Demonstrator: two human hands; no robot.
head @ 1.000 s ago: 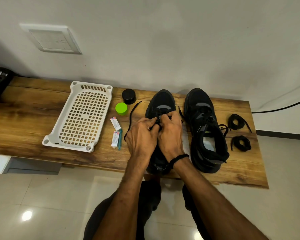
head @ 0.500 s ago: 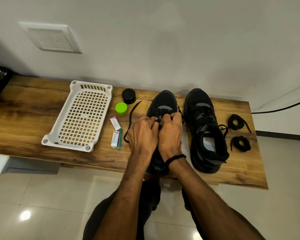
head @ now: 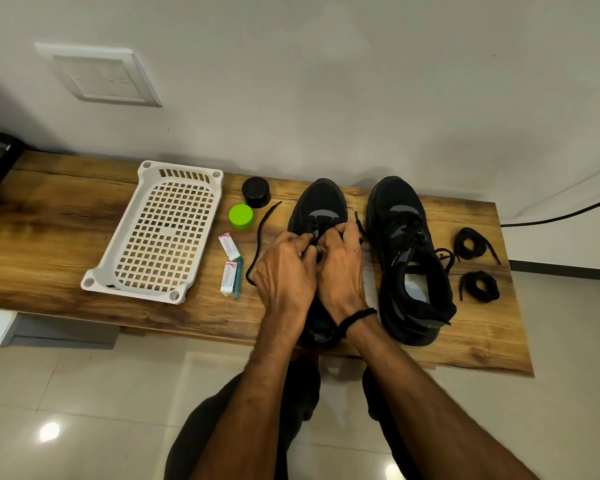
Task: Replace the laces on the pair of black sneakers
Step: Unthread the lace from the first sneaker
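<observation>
Head view. Recorded at centre frame, on the brown wood-grain desk point(head: 49, 237): pair of black mesh sneakers, toes toward the wall.

Centre sneaker point(head: 321, 202) largely covered by both hands. Left hand point(head: 284, 268) and right hand point(head: 340, 268) pressed side by side over the eyelet area, fingers curled, both pinching the thin black lace point(head: 260, 237) at the tongue. One loose end of that lace trailing on the desk to the left of the shoe. The other end poking up just right of the right hand. Black cord wristband point(head: 357, 317) on the right wrist.

Second sneaker point(head: 406, 244) just to the right, untouched, opening facing up, laced.

Further right, two coiled black laces point(head: 471, 239), one above the other in frame, apart from the shoes.

Left of the shoes:
- a black round jar point(head: 256, 192) near the wall
- a lime-green round cap point(head: 240, 216) just below it
- two small white packets point(head: 229, 246)
- a teal stick point(head: 238, 278) beside the lower packet

Further left, a white perforated plastic tray point(head: 118, 233), lying at an angle.

Upper left of frame: white wall plate point(head: 101, 76).
</observation>
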